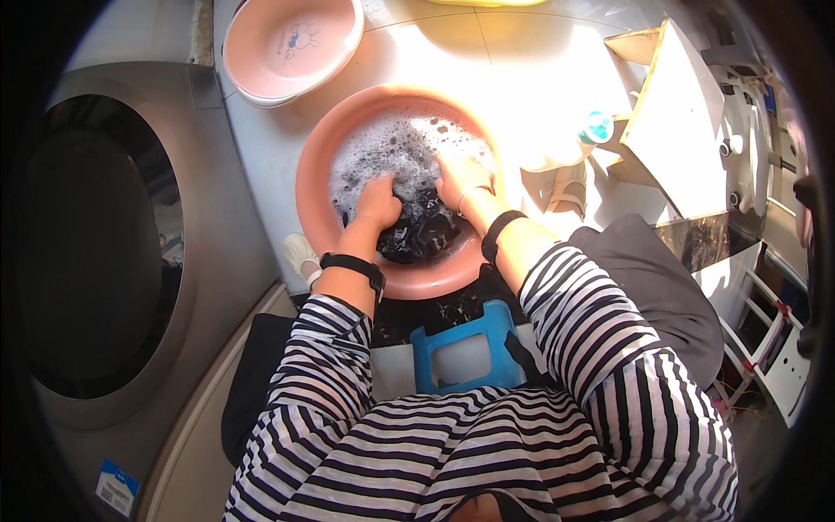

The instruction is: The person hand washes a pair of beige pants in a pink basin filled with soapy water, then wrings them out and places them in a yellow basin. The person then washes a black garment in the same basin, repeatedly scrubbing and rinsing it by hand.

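A round pink plastic basin [318, 163] holds sudsy water, and a dark wet cloth [424, 231] lies partly above the foam in its near half. At the cloth's left edge is my left hand [380, 202], its fingers curled down into the suds. My right hand [460, 177] reaches into the foam at the cloth's upper right, with the fingertips hidden. Foam and cloth hide how firmly either hand grips. A black band is on each wrist, and a thin bracelet is on the right one.
A grey front-loading washing machine [215, 215] stands at the left. Beyond the basin is a smaller pink basin [287, 52]. A blue plastic stool [424, 365] is near my body. At the right are a blue-capped bottle [567, 147] and a white board structure [678, 124].
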The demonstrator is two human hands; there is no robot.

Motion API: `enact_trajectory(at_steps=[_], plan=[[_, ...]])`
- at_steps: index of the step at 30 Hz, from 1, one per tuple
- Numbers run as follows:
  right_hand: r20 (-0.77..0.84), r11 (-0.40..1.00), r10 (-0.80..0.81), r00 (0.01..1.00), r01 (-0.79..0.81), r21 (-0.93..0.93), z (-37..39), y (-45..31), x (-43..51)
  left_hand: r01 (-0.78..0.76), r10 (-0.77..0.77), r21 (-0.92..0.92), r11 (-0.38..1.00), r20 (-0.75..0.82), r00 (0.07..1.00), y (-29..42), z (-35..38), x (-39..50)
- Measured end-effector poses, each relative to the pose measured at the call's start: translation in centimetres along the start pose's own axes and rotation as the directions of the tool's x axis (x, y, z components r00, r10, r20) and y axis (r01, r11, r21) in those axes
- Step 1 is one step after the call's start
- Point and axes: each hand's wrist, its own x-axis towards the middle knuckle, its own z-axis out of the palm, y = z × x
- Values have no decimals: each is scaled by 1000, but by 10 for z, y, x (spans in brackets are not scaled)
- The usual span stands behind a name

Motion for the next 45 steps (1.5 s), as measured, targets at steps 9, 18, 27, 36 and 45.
enact_trajectory(at_steps=[9,18,27,36,45], plan=[[-30,855,-115,993,114,506,-24,-50,-67,-91,-379,-913,-397,73,923,-6,4,-37],[-457,747,-402,794,573,338,-37,-91,-104,175,201,-883,-435,94,975,7,25,-44],[-191,645,56,980,111,756,-35,-60,-44,135,-192,-940,-313,202,960,64,10,-58],[-482,817,-226,846,435,379,-25,-101,-103,159,67,-867,-473,145,987,28,13,-57],[-267,809,-54,962,199,554,-29,-66,-38,114,-241,-927,-357,210,948,78,-1,-52]])
